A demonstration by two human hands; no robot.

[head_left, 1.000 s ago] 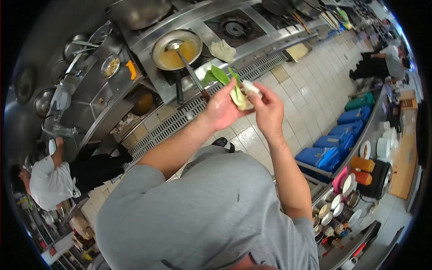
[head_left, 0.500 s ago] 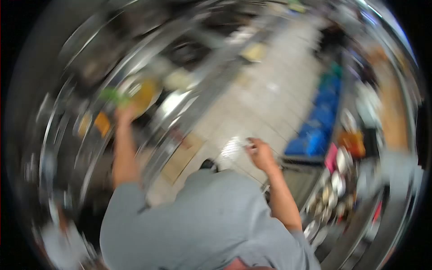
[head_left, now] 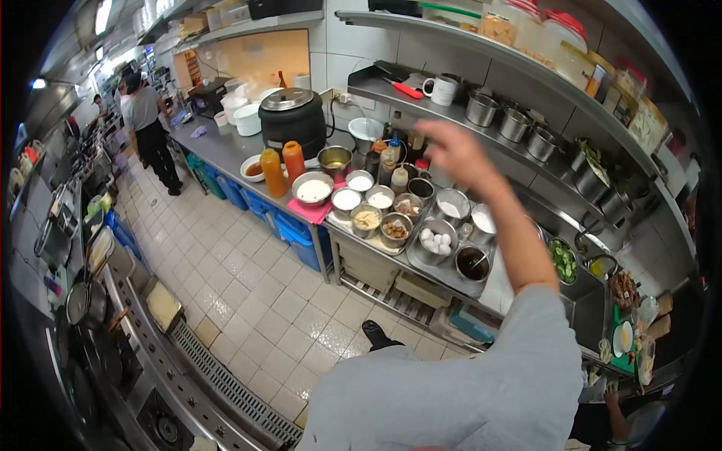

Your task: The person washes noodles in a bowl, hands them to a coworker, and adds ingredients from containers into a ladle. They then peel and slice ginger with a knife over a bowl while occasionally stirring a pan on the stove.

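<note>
My right hand (head_left: 457,154) reaches over the steel counter, its fingers blurred by motion and pointing left. I cannot make out anything in it. In view it lies between a white mug (head_left: 444,92) on the wall shelf and a group of squeeze bottles (head_left: 392,150); contact is not visible. Below it stand a metal bowl of white eggs (head_left: 436,239), a pot of dark sauce (head_left: 471,263) and several steel containers, one with pale yellow paste (head_left: 367,219). Farther left are an orange squeeze bottle (head_left: 272,174) and a red squeeze bottle (head_left: 293,159). My left hand is out of view.
A black soup warmer (head_left: 289,128) stands on the counter. Steel pots (head_left: 481,109) line the lower shelf, with jars (head_left: 511,19) above. A stove (head_left: 162,421) runs along the left. One person (head_left: 147,120) is in the aisle; another person's arm (head_left: 617,413) shows at lower right.
My view has swung from the stove side to the counter. My left hand, near a pan with yellow contents before, has left the view. My right hand has risen from above the floor to the counter.
</note>
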